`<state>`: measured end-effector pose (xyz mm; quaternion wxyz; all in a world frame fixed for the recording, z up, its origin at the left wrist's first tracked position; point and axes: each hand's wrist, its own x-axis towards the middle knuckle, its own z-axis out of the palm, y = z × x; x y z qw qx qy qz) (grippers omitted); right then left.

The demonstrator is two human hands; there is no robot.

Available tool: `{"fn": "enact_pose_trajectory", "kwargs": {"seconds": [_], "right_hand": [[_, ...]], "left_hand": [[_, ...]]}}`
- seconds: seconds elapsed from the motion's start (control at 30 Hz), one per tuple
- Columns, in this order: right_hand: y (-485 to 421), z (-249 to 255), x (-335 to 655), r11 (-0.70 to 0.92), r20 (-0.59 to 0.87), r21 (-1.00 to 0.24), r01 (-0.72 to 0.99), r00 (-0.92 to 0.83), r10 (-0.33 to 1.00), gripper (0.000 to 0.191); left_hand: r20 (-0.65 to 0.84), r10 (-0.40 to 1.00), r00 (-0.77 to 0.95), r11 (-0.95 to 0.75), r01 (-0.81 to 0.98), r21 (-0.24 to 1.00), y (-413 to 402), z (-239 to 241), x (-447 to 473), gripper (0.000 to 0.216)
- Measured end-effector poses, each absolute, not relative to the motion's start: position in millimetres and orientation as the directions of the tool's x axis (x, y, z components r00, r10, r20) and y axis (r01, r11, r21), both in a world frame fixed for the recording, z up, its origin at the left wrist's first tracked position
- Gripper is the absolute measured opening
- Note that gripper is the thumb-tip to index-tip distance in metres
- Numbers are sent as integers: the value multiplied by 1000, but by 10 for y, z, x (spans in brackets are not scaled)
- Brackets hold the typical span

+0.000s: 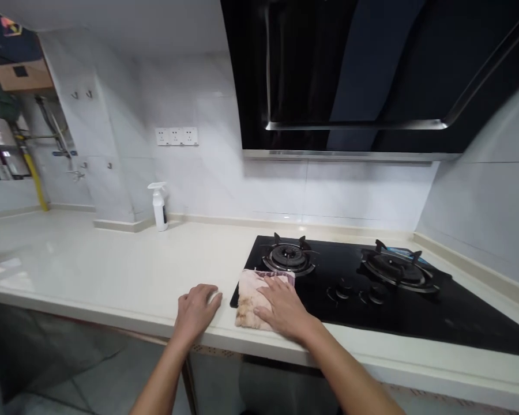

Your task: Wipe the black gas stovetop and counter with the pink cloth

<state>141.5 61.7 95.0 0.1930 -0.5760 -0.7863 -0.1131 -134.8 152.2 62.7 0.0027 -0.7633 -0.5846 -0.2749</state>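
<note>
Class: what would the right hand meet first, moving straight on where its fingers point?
The right hand, flat on the brown-stained pale fabric cloth, would probably cross the cream countertop and meet the low beige wall ledge right of the white plastic spray bottle; depth is unclear.

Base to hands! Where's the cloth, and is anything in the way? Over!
Right hand spread on stained cloth; left hand on counter, holding nothing. Cloth straddles counter and cooktop. Left burner close behind, maybe in the way.

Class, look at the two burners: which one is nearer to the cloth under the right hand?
The left-hand burner, just behind the cloth; the right-hand burner sits farther off, across the black hob.
</note>
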Motion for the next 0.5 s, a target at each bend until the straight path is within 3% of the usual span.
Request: {"fn": "enact_pose_trajectory", "kwargs": {"seconds": [0.3,0.5], "right_hand": [[-259,585,2630,203,494,-38,978,-158,855,38],[-891,114,3804,-30,595,-129,991,102,798,43]], "left_hand": [[396,897,198,-316,913,259,1529,645,-1361,36],[373,902,218,-315,923,223,1557,652,-1358,38]]}}
